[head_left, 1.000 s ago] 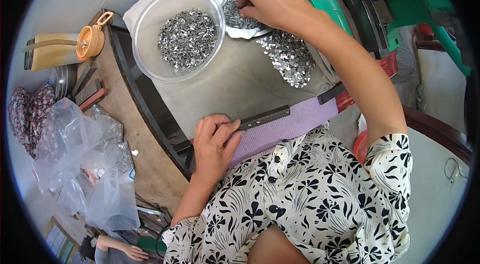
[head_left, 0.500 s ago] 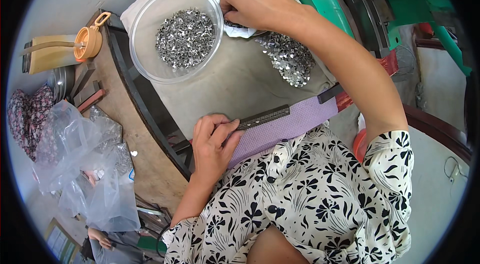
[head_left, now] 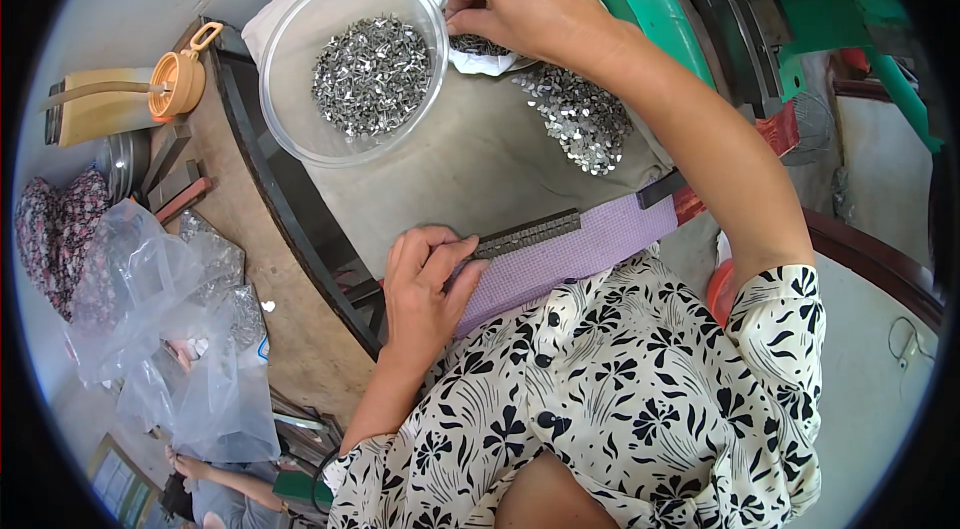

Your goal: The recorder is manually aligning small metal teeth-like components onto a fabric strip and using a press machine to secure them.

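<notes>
My left hand is closed on the near-left end of a dark slotted metal bar, which lies on a lilac woven cloth in front of me. Up at the far side, my right hand is over a round dish lined with pale plastic, thumb and forefinger drawn together. Whatever is between those fingertips is too small to make out. Small dark metal pieces lie in the dish. Just below my right forearm is a heap of shiny flat metal discs.
A clear round tub of small metal parts stands on the cloth-covered work surface. Green machinery borders the right. On the left bench are an orange-lidded bottle and clear plastic bags. Another person is at lower left.
My right hand has lifted slightly out of the lined dish, showing more of the dark pieces. My left hand and the bar have hardly moved. The other person's arm has shifted.
</notes>
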`<act>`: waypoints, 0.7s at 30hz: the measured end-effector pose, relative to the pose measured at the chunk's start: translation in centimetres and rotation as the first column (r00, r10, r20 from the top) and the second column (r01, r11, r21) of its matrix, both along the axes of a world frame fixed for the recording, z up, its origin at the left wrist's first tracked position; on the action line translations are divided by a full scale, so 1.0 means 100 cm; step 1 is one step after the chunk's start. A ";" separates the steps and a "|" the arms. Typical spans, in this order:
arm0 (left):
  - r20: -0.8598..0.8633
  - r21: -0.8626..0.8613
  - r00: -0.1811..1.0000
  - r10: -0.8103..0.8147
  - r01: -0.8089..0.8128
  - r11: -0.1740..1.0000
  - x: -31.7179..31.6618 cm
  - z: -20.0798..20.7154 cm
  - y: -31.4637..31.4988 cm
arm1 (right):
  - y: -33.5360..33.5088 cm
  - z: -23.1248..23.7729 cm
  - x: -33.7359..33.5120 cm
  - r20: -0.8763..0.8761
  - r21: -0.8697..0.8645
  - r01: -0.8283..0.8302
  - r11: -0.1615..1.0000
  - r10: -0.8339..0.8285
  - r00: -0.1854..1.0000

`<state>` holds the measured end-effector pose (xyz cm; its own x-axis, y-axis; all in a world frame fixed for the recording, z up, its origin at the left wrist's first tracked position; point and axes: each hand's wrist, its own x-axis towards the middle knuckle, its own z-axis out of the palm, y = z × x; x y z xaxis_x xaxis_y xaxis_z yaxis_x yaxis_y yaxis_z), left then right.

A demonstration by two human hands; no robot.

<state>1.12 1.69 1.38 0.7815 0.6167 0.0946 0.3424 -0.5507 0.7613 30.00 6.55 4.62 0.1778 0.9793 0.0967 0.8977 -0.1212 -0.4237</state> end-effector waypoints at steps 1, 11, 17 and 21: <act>-0.002 0.001 1.000 -0.001 0.001 1.000 0.000 0.000 0.000 | 0.000 0.002 0.000 -0.017 0.007 0.019 1.000 -0.019 1.000; -0.015 -0.016 1.000 0.010 -0.010 1.000 0.001 0.001 0.000 | -0.007 -0.005 0.008 0.013 0.117 0.112 0.987 -0.114 0.993; -0.011 -0.091 0.998 0.069 -0.070 0.993 -0.001 0.000 -0.004 | -0.016 0.009 0.000 -0.349 0.201 0.133 0.971 -0.055 0.935; 0.025 -0.140 0.996 0.087 -0.083 0.987 -0.004 -0.002 -0.002 | -0.052 0.026 -0.024 -0.625 0.019 0.116 0.993 -0.079 0.777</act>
